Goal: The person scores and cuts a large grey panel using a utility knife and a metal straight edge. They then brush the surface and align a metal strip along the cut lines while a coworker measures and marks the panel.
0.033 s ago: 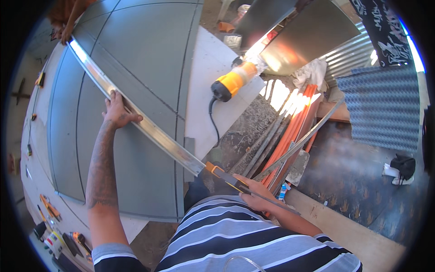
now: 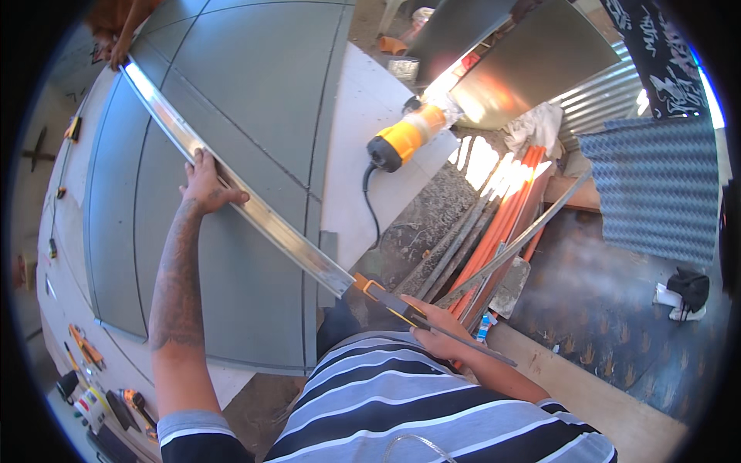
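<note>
A long silvery metal channel point(image 2: 266, 224) lies slantwise over a large grey sheet point(image 2: 255, 92) marked with dark lines. My left hand point(image 2: 207, 185) rests on the channel, fingers and thumb spread against its edge. At the channel's near end sits the orange tip of a black-and-orange bar clamp point(image 2: 394, 305). My right hand point(image 2: 436, 328) is wrapped round the clamp's body, and its dark bar runs on past my wrist; some of the grip is hidden. Another person's hand point(image 2: 120, 52) touches the channel's far end.
Right of the sheet, a yellow-and-black corded power tool point(image 2: 395, 148) lies on a white board point(image 2: 347, 193). Orange tubes point(image 2: 502, 224) and metal lengths lie on the ground beyond. A cordless drill point(image 2: 135, 400) and pliers point(image 2: 86, 349) sit at the lower left.
The whole scene sits slightly farther right and lower in the picture. Both my hands keep their places on the channel and the clamp.
</note>
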Available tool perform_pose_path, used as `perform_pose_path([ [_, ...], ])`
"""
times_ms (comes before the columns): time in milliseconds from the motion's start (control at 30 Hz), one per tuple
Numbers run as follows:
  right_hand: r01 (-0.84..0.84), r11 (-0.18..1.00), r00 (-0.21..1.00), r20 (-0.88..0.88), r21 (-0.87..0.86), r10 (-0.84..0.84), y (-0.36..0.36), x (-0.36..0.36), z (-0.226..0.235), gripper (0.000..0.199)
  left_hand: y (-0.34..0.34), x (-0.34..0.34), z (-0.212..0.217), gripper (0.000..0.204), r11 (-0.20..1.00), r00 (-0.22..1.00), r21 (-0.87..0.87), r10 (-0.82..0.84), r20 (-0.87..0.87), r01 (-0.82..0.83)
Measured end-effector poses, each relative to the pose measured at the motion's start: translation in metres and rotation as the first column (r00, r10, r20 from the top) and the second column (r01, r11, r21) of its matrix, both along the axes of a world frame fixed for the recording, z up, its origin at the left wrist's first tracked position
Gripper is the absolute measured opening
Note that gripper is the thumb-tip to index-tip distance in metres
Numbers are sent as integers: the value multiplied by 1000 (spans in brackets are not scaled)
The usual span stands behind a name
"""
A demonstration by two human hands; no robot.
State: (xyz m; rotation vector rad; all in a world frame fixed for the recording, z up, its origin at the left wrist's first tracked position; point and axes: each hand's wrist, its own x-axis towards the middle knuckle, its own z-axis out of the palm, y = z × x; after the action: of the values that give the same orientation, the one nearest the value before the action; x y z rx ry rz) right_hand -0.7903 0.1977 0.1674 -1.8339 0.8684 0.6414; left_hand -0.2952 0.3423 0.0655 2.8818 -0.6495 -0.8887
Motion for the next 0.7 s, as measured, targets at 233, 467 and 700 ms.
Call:
perform_pose_path([
  [233, -163, 987, 981, 109, -5, 163, 9, 22, -17, 66, 7, -2, -3, 154, 1000, 1000, -6, -3, 5, 3],
  [467, -180, 975, 947, 246, -129, 207, 28, 50, -27, 62, 4, -2, -7, 158, 1000, 1000, -23, -3, 0, 3],
  [700, -63, 997, 967, 243, -43, 72, 34, 71, -24, 60, 8, -1, -5, 156, 1000, 1000, -24, -2, -1, 2],
])
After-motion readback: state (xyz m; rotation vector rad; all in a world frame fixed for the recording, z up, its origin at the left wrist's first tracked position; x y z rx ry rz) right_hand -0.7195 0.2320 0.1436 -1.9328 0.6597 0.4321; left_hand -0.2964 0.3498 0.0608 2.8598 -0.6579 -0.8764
